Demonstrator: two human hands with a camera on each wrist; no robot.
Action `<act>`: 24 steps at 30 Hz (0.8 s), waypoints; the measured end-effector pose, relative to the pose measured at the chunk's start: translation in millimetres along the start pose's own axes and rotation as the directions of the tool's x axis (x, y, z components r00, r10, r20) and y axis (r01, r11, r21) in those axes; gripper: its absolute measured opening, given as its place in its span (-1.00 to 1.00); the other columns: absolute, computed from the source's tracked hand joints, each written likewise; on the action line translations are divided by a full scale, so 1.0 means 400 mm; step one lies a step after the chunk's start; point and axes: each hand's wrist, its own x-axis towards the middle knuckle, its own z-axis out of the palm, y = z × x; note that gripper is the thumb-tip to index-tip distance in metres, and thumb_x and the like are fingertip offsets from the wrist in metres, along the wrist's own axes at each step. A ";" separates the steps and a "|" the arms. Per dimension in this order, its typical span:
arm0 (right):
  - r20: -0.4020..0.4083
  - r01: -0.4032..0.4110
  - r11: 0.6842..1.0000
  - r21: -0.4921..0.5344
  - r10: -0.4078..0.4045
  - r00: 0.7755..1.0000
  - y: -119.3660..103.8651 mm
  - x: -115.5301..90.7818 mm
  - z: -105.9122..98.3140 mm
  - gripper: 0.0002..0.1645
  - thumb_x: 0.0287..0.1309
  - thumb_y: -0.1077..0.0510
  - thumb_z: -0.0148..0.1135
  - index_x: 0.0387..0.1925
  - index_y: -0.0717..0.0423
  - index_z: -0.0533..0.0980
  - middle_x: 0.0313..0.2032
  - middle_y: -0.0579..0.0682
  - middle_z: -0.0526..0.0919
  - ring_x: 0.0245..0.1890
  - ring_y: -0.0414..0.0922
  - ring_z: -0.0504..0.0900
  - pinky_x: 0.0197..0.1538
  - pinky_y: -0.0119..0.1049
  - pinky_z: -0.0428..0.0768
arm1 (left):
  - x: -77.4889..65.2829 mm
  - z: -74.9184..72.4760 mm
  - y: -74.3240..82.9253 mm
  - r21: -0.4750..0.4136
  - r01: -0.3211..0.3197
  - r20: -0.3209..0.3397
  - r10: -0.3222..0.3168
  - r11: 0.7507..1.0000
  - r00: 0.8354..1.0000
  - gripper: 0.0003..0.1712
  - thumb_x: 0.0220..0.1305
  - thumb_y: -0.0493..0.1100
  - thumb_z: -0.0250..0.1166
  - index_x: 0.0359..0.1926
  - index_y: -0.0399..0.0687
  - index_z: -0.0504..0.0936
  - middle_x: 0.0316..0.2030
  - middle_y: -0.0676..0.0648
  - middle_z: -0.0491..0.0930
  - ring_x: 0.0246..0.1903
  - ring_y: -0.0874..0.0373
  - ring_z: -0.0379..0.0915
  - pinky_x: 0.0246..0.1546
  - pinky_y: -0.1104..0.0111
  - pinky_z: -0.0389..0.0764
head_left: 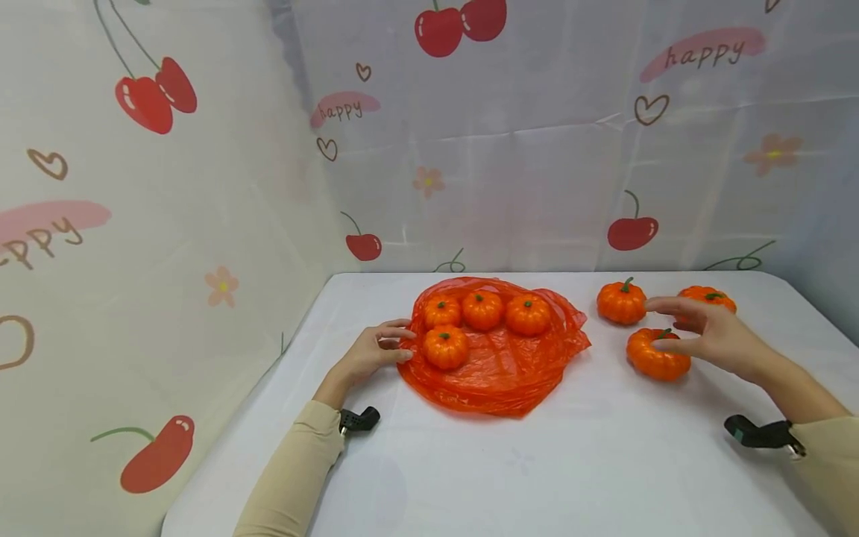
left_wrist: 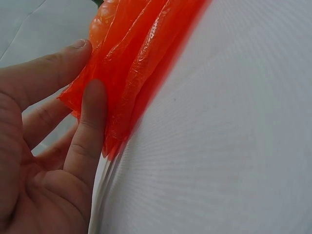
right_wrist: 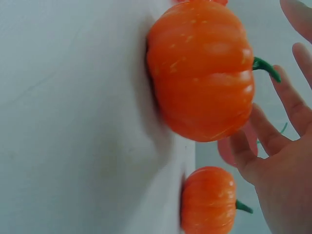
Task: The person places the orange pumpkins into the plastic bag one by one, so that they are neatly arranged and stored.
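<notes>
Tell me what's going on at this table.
A person is busy with pumpkins and a bag. The left hand touches the edge of the spread-out bag, with four pumpkins within its edges. The right hand, fingers parted, is at the nearest loose pumpkin, which rests on the table; whether it makes contact is unclear. Two more pumpkins lie farther back.

You had a bright head view but dimmer wrist views, with soft shadows greying the surface (head_left: 496, 477).
</notes>
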 end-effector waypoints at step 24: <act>0.134 -0.026 0.988 0.154 0.005 0.991 0.074 -0.019 0.033 -0.50 0.15 0.10 0.51 0.14 0.00 0.61 0.25 -0.32 0.53 0.16 -0.69 0.14 0.27 0.59 0.19 | 0.001 0.000 0.000 -0.008 0.008 0.013 -0.008 1.000 1.000 -0.56 0.22 -0.15 0.51 0.13 -0.08 0.74 0.47 -0.06 0.38 0.21 -0.15 0.44 0.12 0.30 0.52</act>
